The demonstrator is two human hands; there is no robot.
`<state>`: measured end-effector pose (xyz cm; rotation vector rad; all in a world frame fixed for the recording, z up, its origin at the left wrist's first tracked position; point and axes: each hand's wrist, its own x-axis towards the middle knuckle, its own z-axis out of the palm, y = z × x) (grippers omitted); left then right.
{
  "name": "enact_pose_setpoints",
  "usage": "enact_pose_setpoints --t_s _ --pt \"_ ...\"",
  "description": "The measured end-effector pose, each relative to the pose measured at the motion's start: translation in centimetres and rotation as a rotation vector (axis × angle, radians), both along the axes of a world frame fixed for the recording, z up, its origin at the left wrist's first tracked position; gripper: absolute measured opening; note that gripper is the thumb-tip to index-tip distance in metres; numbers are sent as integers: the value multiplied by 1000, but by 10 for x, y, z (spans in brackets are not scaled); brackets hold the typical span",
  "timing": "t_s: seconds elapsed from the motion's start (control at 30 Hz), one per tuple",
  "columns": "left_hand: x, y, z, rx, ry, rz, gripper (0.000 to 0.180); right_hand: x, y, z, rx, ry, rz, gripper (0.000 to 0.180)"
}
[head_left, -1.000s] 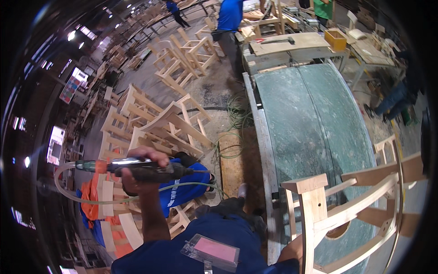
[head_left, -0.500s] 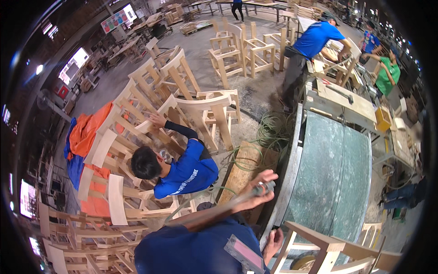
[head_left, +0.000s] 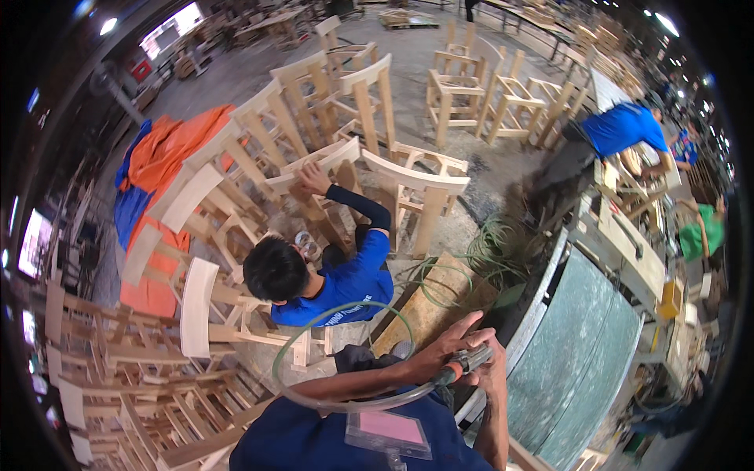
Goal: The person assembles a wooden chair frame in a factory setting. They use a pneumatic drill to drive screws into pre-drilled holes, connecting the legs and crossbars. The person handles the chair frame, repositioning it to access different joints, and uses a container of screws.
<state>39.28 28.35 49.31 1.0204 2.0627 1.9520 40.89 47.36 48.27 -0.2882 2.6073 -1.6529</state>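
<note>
My left hand [head_left: 449, 342] is closed around a small air tool [head_left: 473, 359] with a grey metal body and an orange-red collar. A clear, greenish air hose [head_left: 400, 399] runs from the collar and loops to the left over my left forearm. Against the other side of the tool, my right hand [head_left: 495, 363] has its fingers curled on the grey end. Both hands meet in front of my chest, left of the green-topped table [head_left: 569, 353]. The tool's tip is hidden by my fingers.
A person in blue [head_left: 330, 282] crouches ahead-left, one hand on a wooden chair frame [head_left: 322, 169]. More chair frames [head_left: 141, 369] crowd the left. A plywood board [head_left: 432, 306] and coiled green hose [head_left: 503, 251] lie on the floor. Another person [head_left: 624, 129] bends over a bench.
My right hand has come up from beside the chair frame at the table to the air tool in my left hand. The view has turned, shifting the table right; the hose now loops wider.
</note>
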Motion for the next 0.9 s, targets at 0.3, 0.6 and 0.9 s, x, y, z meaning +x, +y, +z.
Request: enact_pose_setpoints --t_s 0.3,0.6,0.9 --pt "12 -46 18 -75 -661 -142 66 -137 -9 -7 595 422 515 50" --pt "-76 -26 -17 -226 -730 285 105 -209 -34 -13 524 501 936 41" --pt "-112 -3 -21 431 -1061 366 78 -303 -23 1 579 541 922 80"
